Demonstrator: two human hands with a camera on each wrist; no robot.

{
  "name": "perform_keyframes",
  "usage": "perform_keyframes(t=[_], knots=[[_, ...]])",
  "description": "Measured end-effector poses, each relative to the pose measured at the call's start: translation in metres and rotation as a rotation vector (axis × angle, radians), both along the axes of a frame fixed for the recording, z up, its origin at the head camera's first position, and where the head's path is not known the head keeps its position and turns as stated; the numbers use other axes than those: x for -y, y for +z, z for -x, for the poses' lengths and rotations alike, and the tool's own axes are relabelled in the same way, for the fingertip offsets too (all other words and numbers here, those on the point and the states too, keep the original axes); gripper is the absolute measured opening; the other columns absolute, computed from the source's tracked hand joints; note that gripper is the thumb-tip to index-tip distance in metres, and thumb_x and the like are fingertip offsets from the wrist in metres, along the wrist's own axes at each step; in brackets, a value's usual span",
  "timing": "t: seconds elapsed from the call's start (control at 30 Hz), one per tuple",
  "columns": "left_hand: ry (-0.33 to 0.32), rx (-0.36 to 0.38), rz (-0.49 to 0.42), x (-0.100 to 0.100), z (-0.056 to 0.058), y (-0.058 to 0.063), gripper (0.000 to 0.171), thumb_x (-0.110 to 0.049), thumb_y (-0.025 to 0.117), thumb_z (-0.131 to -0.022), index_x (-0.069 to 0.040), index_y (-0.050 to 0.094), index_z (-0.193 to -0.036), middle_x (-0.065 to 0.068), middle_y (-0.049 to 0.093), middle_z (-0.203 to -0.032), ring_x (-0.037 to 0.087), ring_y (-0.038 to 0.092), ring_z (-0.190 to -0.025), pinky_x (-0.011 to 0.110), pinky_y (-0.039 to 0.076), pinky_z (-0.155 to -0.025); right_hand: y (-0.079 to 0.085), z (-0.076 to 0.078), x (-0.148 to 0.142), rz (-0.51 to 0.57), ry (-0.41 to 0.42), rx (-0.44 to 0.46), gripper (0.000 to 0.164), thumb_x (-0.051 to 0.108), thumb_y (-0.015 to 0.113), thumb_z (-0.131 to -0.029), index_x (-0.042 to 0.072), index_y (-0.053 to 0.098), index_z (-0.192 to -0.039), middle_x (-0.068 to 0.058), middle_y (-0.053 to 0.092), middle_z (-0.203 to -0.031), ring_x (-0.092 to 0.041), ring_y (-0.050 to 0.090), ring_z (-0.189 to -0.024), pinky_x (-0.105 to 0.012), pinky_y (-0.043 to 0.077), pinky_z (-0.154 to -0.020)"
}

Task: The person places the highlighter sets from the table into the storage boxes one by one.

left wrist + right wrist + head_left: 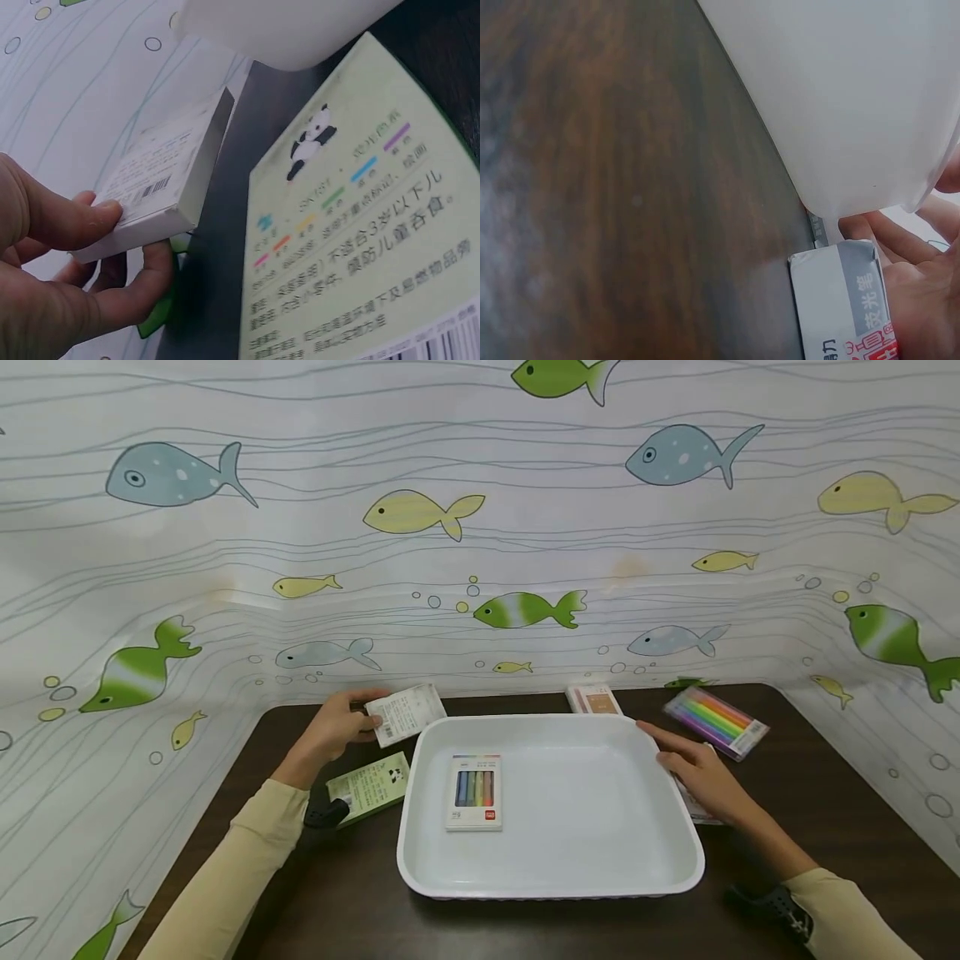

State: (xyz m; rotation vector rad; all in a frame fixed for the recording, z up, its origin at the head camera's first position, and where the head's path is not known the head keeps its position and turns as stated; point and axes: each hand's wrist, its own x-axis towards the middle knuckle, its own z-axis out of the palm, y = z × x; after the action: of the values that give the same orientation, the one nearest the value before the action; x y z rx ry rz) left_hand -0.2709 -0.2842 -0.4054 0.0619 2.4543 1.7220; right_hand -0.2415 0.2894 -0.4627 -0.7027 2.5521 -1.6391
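Note:
My left hand (335, 727) pinches a small white box (408, 714) with printed text and a barcode, thumb on top and fingers beneath. In the left wrist view the white box (169, 165) is tilted above the table edge. Near that hand lies a pale green box (372, 783) with a panda picture. My right hand (699, 774) grips the right rim of a white tray (577, 852) near its far corner. A white box with a window of coloured sticks (474, 792) lies inside the tray. Beside my right hand is a white and grey box (840, 300), mostly hidden in the head view.
Behind the tray lies a white box with an orange-brown panel (598, 699). A flat pack of rainbow-coloured pens (716, 721) rests at the far right. The dark table (360, 910) backs onto a fish-patterned sheet (420, 443).

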Motion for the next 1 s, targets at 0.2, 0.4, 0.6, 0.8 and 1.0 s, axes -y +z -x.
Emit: perform_keyframes(t=[0.2,0.4,0.6,0.8,1.0], knots=[[-0.007,0.013,-0.008,-0.003,-0.002,0.008,0.054,0.008,0.057,-0.100,0.001,0.044,-0.152,0.028,0.050,-0.130,0.039,0.060,-0.110,0.054,0.051,-0.096,0.003,-0.001,-0.002,-0.002,-0.006,0.005,0.046,0.019,0.045,-0.111,0.019,0.045,-0.157,-0.014,0.044,-0.154,-0.024,0.064,-0.117,-0.038,0.060,-0.077],[-0.002,0.011,-0.009,-0.001,-0.003,0.009,0.054,0.008,0.057,-0.100,0.002,0.045,-0.151,0.028,0.051,-0.127,0.038,0.060,-0.109,0.054,0.051,-0.095,0.006,-0.001,-0.002,0.004,0.005,0.010,0.046,0.018,0.045,-0.111,0.017,0.044,-0.157,-0.018,0.042,-0.155,-0.031,0.064,-0.117,-0.038,0.060,-0.076],[0.004,0.004,-0.001,0.002,-0.003,0.010,0.054,0.009,0.057,-0.099,0.000,0.045,-0.152,0.028,0.050,-0.131,0.038,0.060,-0.109,0.054,0.052,-0.094,0.003,-0.002,-0.001,0.018,0.012,0.016,0.046,0.018,0.045,-0.111,0.016,0.044,-0.157,-0.019,0.042,-0.155,-0.025,0.064,-0.117,-0.038,0.060,-0.077],[0.013,0.003,0.032,0.009,-0.003,0.013,0.055,0.007,0.057,-0.100,-0.002,0.045,-0.153,0.026,0.052,-0.132,0.034,0.063,-0.107,0.054,0.051,-0.094,0.000,0.000,0.000,0.021,0.036,0.013,0.046,0.018,0.046,-0.111,0.017,0.044,-0.157,-0.017,0.042,-0.155,-0.028,0.062,-0.120,-0.037,0.059,-0.079],[-0.030,-0.034,0.028,0.007,-0.002,0.020,0.056,0.007,0.057,-0.101,-0.002,0.043,-0.154,0.028,0.050,-0.135,0.037,0.061,-0.112,0.053,0.052,-0.094,0.000,0.001,-0.002,0.018,0.018,-0.002,0.046,0.018,0.046,-0.111,0.017,0.045,-0.156,-0.017,0.043,-0.155,-0.029,0.062,-0.121,-0.035,0.059,-0.080]])
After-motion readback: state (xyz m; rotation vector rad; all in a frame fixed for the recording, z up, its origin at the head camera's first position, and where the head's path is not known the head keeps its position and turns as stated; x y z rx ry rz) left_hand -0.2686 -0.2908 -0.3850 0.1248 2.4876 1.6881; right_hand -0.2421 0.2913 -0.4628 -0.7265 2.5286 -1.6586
